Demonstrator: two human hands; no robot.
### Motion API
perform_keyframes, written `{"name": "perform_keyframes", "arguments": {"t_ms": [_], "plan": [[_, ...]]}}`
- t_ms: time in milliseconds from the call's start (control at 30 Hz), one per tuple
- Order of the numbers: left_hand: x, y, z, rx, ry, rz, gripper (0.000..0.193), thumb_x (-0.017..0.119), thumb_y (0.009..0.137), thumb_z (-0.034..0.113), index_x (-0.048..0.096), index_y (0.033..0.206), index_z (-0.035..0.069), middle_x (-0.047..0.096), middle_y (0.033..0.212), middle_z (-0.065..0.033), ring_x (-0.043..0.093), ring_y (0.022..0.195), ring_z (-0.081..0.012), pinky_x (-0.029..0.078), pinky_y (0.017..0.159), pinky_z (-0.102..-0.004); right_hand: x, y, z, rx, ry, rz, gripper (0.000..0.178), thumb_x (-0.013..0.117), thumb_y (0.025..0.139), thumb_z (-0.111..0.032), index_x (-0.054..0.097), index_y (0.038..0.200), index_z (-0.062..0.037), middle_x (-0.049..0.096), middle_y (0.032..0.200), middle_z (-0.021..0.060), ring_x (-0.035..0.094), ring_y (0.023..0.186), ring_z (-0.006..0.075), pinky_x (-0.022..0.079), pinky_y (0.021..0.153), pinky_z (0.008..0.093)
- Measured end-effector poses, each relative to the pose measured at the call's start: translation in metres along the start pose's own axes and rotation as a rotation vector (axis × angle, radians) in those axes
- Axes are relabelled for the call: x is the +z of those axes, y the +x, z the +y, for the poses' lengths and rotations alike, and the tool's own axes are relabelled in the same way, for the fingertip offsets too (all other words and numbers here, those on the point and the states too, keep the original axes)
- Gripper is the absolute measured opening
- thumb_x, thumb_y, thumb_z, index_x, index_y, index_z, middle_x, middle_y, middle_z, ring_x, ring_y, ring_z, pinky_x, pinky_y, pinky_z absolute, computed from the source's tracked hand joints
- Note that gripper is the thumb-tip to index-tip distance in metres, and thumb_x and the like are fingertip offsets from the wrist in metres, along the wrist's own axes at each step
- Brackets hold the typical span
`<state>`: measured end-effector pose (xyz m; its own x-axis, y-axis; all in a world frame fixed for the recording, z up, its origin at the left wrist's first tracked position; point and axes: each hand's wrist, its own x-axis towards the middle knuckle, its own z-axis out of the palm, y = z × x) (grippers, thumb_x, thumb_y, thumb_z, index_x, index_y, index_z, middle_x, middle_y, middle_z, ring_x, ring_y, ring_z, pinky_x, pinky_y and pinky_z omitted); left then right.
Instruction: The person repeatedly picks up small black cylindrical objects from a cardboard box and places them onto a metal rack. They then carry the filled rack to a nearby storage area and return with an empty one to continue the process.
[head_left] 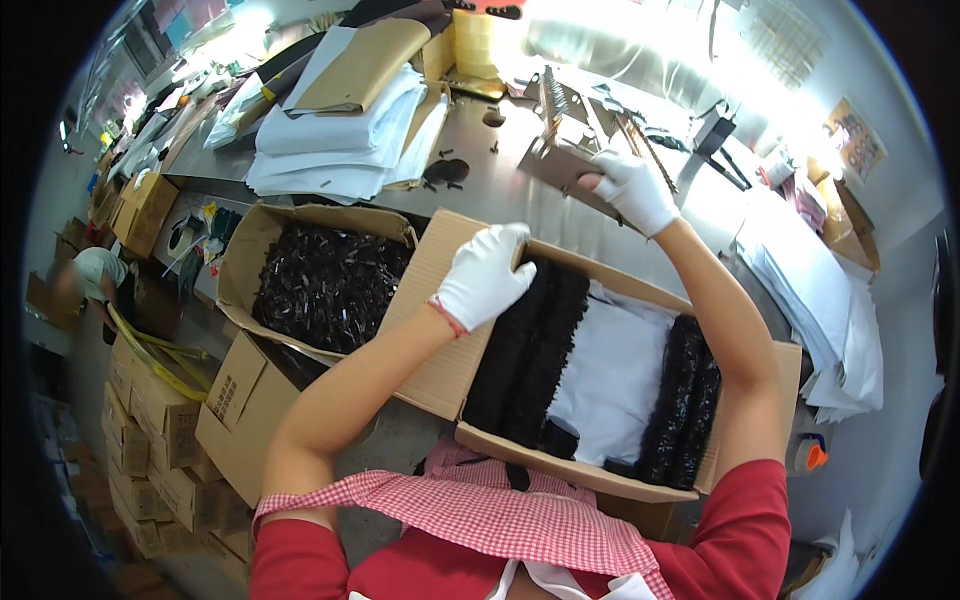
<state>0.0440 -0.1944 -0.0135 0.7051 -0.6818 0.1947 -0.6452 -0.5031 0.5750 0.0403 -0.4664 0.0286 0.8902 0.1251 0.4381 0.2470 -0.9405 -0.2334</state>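
My left hand (pixel 482 275), in a white glove, lies on the flap of an open cardboard box (pixel 575 467), fingers stretched toward its inner edge, thumb apart. Rows of small black parts (pixel 548 345) stand along the left side of this box, and similar rows (pixel 680 400) along the right. Between them lies a white cloth-like sheet (pixel 612 370). Beyond the box, my gloved right hand (pixel 637 192) is closed on the near end of a brownish-grey metal holder (pixel 560 170). A toothed strip (pixel 550 98) rises from the holder's far end. The fingertips are partly hidden.
A second box (pixel 240 290) at left holds a heap of shiny black pieces. Stacked papers (pixel 330 150) cover the back of the metal table (pixel 480 215). White sheets (pixel 815 290) lie at right. Cartons (pixel 150 400) are piled at lower left, where another person (pixel 100 280) bends over.
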Motion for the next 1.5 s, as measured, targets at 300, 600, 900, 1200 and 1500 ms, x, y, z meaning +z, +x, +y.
{"name": "perform_keyframes", "arguments": {"t_ms": [300, 600, 900, 1200, 1500], "plan": [[-0.078, 0.061, 0.028, 0.241, 0.407, 0.689, 0.107, 0.084, 0.067, 0.035, 0.026, 0.151, 0.007, 0.035, 0.139, -0.0275, 0.034, 0.132, -0.0504, 0.032, 0.108, -0.0592, -0.116, -0.007, -0.093, 0.457, 1.21, 0.034, 0.052, 0.047, 0.101, -0.057, 0.062, 0.107, -0.0083, 0.059, 0.084, -0.0007, 0.049, 0.066, 0.0028, 0.039, 0.055, 0.0183], [-0.149, 0.016, -0.053, 0.252, 0.321, 0.631, 0.092, 0.077, 0.058, 0.02, 0.043, 0.142, 0.008, 0.051, 0.103, -0.0215, 0.053, 0.095, -0.0395, 0.044, 0.088, -0.0485, -0.046, -0.03, -0.143, 0.352, 0.372, 0.104, 0.039, 0.053, 0.102, -0.039, 0.057, 0.089, -0.0021, 0.05, 0.07, 0.0111, 0.049, 0.066, 0.0185, 0.045, 0.068, 0.034], [-0.21, -0.041, -0.177, 0.119, 0.505, 0.395, 0.089, 0.075, 0.058, 0.021, 0.048, 0.142, 0.011, 0.054, 0.096, -0.0182, 0.056, 0.093, -0.0378, 0.045, 0.086, -0.0466, 0.027, -0.001, -0.095, 0.752, 0.715, 0.294, 0.03, 0.049, 0.104, -0.031, 0.062, 0.092, -0.0071, 0.063, 0.067, 0.0012, 0.058, 0.06, 0.0119, 0.047, 0.057, 0.0267], [-0.228, -0.09, -0.193, 0.067, 0.424, 0.106, 0.092, 0.075, 0.052, 0.011, 0.05, 0.141, 0.014, 0.051, 0.111, -0.0188, 0.051, 0.105, -0.0385, 0.04, 0.097, -0.0457, 0.066, 0.085, -0.149, 0.886, 0.897, -0.192, 0.026, 0.054, 0.101, -0.03, 0.065, 0.117, -0.0123, 0.039, 0.067, -0.0075, 0.033, 0.052, 0.002, 0.025, 0.043, 0.0199], [-0.212, -0.091, -0.173, 0.29, 0.476, 0.104, 0.086, 0.07, 0.052, 0.011, 0.054, 0.136, 0.014, 0.048, 0.113, -0.0212, 0.048, 0.106, -0.0412, 0.038, 0.099, -0.0488, 0.068, 0.128, -0.197, 0.507, 0.321, -0.573, 0.025, 0.063, 0.08, -0.021, 0.076, 0.089, -0.0021, 0.074, 0.086, 0.0115, 0.07, 0.083, 0.0239, 0.053, 0.08, 0.0347]]}}
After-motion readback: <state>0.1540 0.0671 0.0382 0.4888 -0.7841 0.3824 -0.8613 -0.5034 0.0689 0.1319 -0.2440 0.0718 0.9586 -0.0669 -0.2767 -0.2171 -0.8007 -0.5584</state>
